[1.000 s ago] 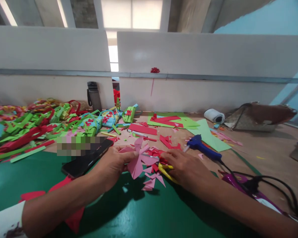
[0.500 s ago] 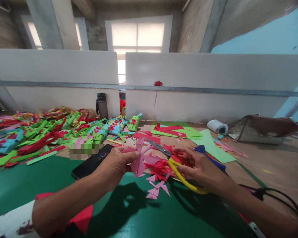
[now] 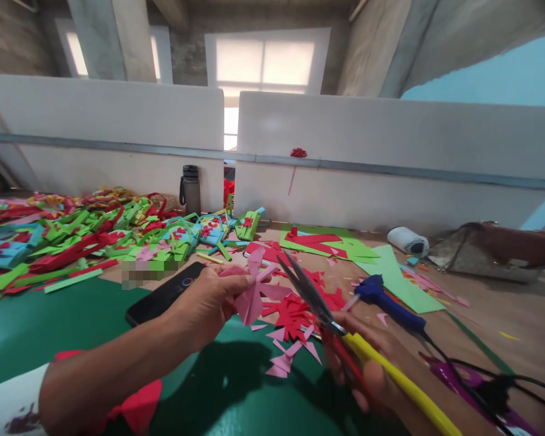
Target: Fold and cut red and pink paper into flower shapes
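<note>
Pinched between the thumb and fingers of my left hand (image 3: 206, 303) is a pink paper flower (image 3: 253, 290) with several pointed petals. My right hand (image 3: 363, 357) grips a pair of scissors (image 3: 315, 297) with one yellow and one red handle. The blades are slightly parted, point up and away, and stand apart from the flower on its right. Pink paper scraps (image 3: 281, 357) lie on the green mat (image 3: 218, 393) below the hands. Behind them is a heap of red paper cuttings (image 3: 295, 315).
A black phone (image 3: 163, 293) lies left of my left hand. A blue glue gun (image 3: 390, 306) with its cord rests at right. Green sheets (image 3: 409, 284), a handbag (image 3: 495, 251), a bottle (image 3: 191, 191) and piled paper bags (image 3: 91, 236) stand farther back. Red paper (image 3: 140, 406) sits under my left forearm.
The scissors have moved away from the pink flower, rightward and toward me, and turned so their blades point up. My left hand keeps hold of the flower. The view has shifted slightly.
</note>
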The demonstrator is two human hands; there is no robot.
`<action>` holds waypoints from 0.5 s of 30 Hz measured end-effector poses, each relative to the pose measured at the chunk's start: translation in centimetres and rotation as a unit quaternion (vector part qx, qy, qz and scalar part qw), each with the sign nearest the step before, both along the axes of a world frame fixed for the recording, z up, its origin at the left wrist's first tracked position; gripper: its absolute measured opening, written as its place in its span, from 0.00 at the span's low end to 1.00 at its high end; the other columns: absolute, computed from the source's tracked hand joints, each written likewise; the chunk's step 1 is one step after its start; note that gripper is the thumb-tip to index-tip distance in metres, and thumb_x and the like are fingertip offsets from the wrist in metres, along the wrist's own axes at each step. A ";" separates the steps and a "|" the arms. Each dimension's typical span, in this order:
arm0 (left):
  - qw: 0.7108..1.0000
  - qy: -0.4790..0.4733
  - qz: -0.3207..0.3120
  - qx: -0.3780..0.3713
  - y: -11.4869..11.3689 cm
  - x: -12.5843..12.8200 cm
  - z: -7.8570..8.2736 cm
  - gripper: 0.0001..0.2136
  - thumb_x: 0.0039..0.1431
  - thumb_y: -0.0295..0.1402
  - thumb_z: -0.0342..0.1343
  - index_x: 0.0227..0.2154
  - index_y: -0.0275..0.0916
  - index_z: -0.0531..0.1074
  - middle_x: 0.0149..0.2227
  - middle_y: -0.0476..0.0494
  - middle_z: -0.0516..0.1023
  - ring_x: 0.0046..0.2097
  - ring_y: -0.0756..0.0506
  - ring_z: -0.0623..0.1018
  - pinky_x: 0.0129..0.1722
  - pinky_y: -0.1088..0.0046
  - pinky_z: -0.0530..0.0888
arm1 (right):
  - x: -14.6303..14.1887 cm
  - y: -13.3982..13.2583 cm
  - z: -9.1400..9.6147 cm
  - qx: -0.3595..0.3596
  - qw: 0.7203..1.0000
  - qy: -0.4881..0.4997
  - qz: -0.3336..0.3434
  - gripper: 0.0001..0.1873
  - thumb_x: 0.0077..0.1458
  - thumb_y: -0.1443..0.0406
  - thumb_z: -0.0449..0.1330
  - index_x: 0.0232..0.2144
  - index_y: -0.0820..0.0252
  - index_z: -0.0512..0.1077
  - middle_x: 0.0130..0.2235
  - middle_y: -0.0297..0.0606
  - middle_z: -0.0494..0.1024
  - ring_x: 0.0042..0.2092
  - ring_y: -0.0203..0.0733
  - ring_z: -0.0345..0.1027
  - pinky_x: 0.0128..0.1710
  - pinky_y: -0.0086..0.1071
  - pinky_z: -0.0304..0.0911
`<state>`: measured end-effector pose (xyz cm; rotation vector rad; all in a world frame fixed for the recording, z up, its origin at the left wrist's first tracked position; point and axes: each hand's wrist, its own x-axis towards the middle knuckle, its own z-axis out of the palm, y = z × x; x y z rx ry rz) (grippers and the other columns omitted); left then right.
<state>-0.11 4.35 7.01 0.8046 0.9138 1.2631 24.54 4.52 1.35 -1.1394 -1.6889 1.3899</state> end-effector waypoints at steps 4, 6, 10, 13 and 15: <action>1.000 -0.019 -0.007 -0.010 0.0 0.2 -0.1 0.08 0.36 0.28 0.66 0.22 0.35 0.73 0.22 0.49 0.74 0.25 0.50 0.74 0.25 0.75 0.70 | 0.0 -0.4 0.0 -0.030 0.999 0.026 0.031 0.41 0.29 0.36 0.62 0.44 0.51 0.69 0.23 0.30 0.64 0.18 0.31 0.53 0.12 0.25 0.49; 1.000 -0.026 -0.010 -0.008 -0.1 0.2 -0.1 0.09 0.36 0.27 0.66 0.22 0.35 0.72 0.23 0.49 0.75 0.26 0.49 0.75 0.27 0.74 0.71 | -0.2 -0.6 0.0 -0.010 0.999 0.025 0.031 0.37 0.34 0.39 0.63 0.42 0.52 0.69 0.22 0.29 0.62 0.19 0.31 0.52 0.13 0.25 0.47; 0.999 -0.030 -0.023 -0.003 -0.3 0.3 0.1 0.08 0.36 0.26 0.65 0.20 0.36 0.70 0.23 0.48 0.75 0.29 0.47 0.77 0.30 0.72 0.72 | -0.5 -1.0 0.8 0.029 0.998 -0.001 0.047 0.26 0.39 0.50 0.67 0.38 0.56 0.70 0.21 0.27 0.59 0.20 0.30 0.48 0.15 0.23 0.47; 0.999 -0.027 -0.029 -0.002 -0.3 0.3 0.1 0.08 0.37 0.26 0.65 0.21 0.36 0.69 0.24 0.48 0.75 0.29 0.47 0.77 0.30 0.72 0.73 | -0.5 -1.1 1.2 0.016 0.998 -0.047 0.038 0.22 0.39 0.60 0.67 0.40 0.57 0.70 0.22 0.27 0.61 0.20 0.29 0.50 0.15 0.22 0.47; 0.999 -0.023 -0.028 0.003 -0.4 0.3 0.2 0.08 0.38 0.26 0.65 0.21 0.36 0.70 0.23 0.49 0.75 0.28 0.48 0.77 0.29 0.73 0.72 | -0.4 -1.0 1.0 0.011 0.998 -0.042 0.037 0.23 0.39 0.60 0.66 0.41 0.56 0.70 0.22 0.27 0.60 0.20 0.30 0.50 0.16 0.23 0.49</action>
